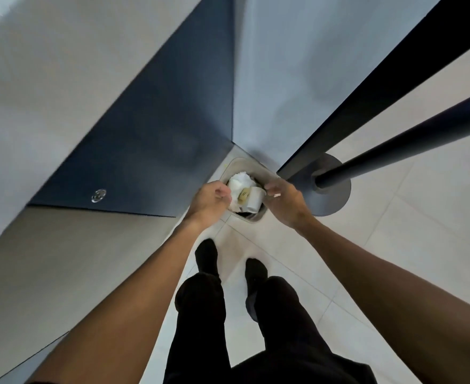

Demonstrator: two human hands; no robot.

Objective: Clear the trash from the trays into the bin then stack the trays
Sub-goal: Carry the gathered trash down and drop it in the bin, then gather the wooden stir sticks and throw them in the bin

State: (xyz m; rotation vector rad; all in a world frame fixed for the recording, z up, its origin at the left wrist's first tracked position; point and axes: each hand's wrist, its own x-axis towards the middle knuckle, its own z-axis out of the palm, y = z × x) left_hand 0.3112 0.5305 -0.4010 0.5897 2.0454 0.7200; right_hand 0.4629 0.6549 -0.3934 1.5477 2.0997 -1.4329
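Below, rounded beige bin (256,167) — crumpled white tissue (239,180), paper cup (256,199).

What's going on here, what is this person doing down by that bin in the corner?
A person stands over a small bin on the floor in the corner, with both hands at its opening. Crumpled white paper and a paper cup sit at the bin's mouth. The left hand, fingers curled, is against the paper, and the right hand is beside the cup. Whether either hand grips anything is unclear. No trays are in view.
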